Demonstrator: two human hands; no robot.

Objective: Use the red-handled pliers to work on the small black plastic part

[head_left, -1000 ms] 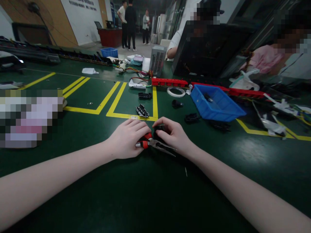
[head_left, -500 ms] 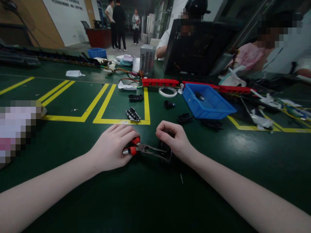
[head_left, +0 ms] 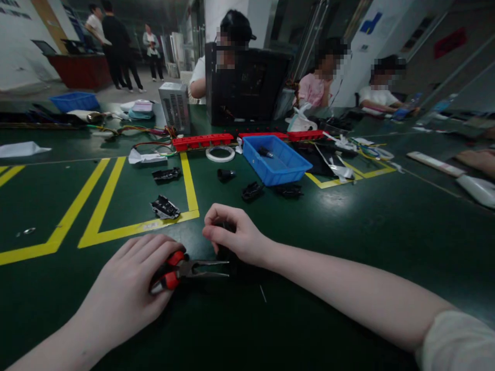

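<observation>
My left hand (head_left: 135, 278) is wrapped round the red handles of a pair of long-nosed pliers (head_left: 187, 268). The plier jaws are parted and point right, their tips close to a dark part under my right hand (head_left: 235, 234). The fingers of my right hand are curled round that black part (head_left: 223, 252), which is mostly hidden and hard to tell from the dark green table. A thin light pin or wire (head_left: 263, 293) lies on the table below my right hand.
Black parts (head_left: 165, 207) lie by the yellow tape; others lie before a blue bin (head_left: 276, 162). Behind are a white ring (head_left: 220, 154), red strips (head_left: 203, 140), a metal box (head_left: 175, 105) and a black case (head_left: 247, 85). People sit across the table.
The view has swung to the right, so the table items appear further left. The plier jaws have drawn back from the black part and look wider apart.
</observation>
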